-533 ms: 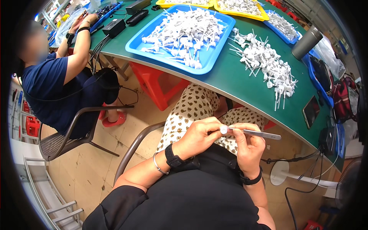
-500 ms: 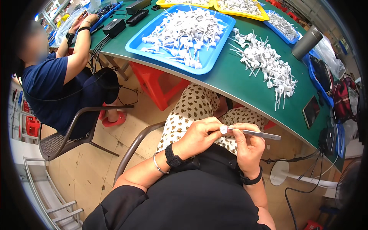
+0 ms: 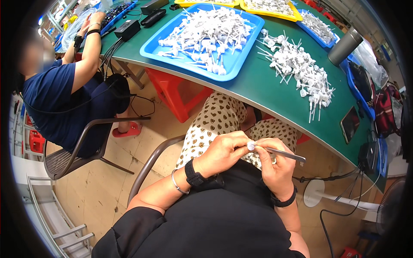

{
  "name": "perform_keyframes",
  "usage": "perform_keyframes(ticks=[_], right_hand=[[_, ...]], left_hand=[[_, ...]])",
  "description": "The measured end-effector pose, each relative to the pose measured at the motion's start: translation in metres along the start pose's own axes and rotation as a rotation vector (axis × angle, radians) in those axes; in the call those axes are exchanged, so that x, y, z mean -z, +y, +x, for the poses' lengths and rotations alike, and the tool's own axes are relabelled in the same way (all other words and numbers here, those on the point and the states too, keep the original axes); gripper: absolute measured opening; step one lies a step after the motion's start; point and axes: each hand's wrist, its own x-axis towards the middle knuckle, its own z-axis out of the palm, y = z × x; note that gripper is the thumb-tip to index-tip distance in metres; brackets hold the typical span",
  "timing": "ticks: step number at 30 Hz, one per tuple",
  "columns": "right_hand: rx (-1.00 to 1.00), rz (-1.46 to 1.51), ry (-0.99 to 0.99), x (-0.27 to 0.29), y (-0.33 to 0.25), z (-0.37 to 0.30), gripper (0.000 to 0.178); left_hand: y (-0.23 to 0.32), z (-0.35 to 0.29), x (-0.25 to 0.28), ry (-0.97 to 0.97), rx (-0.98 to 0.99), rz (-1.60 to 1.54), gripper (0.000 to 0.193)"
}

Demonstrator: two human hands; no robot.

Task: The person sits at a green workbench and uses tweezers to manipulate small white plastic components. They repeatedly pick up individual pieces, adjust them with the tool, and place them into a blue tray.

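Above my lap, my left hand (image 3: pixel 223 154) pinches a small white plastic part (image 3: pixel 251 146) between thumb and fingers, its round end facing up. My right hand (image 3: pixel 276 165) is closed on metal tweezers (image 3: pixel 286 155). Their tip meets the white part, and their wide end points out to the right. What the tip does on the part is too small to make out. On the green table ahead, a blue tray (image 3: pixel 148 50) holds a heap of white stemmed parts (image 3: pixel 215 32). Right of it, a loose pile of similar parts (image 3: pixel 297 64) lies on the tabletop.
Yellow trays (image 3: pixel 275 14) stand at the table's far side. A grey cylindrical bottle (image 3: pixel 345 46) and a phone (image 3: pixel 349 124) are at the right. The table edge (image 3: pixel 258 103) runs over my knees. On the left a seated co-worker (image 3: pixel 64 99) handles things near black adapters (image 3: pixel 127 30).
The tweezers' wide end has swung down and toward me, and my right hand has turned slightly with it. My left hand stays almost still with the white part.
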Motion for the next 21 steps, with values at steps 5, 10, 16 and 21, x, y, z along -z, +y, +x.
perform_keyframes(ticks=[5,10,16,21], right_hand=[[0.083,-0.047,-0.077,0.004,0.003,0.003,0.011],[-0.239,0.390,0.141,-0.007,0.005,-0.010,0.012],[-0.230,0.320,0.121,-0.009,0.009,-0.012,0.012],[-0.235,0.310,0.130,-0.010,0.007,-0.011,0.010]], left_hand=[[-0.004,0.000,0.001,-0.028,-0.037,0.017,0.012],[0.001,0.004,0.003,0.034,-0.010,-0.002,0.011],[0.001,0.001,0.002,0.056,-0.023,0.042,0.011],[0.000,0.000,0.002,0.059,-0.047,0.038,0.010]])
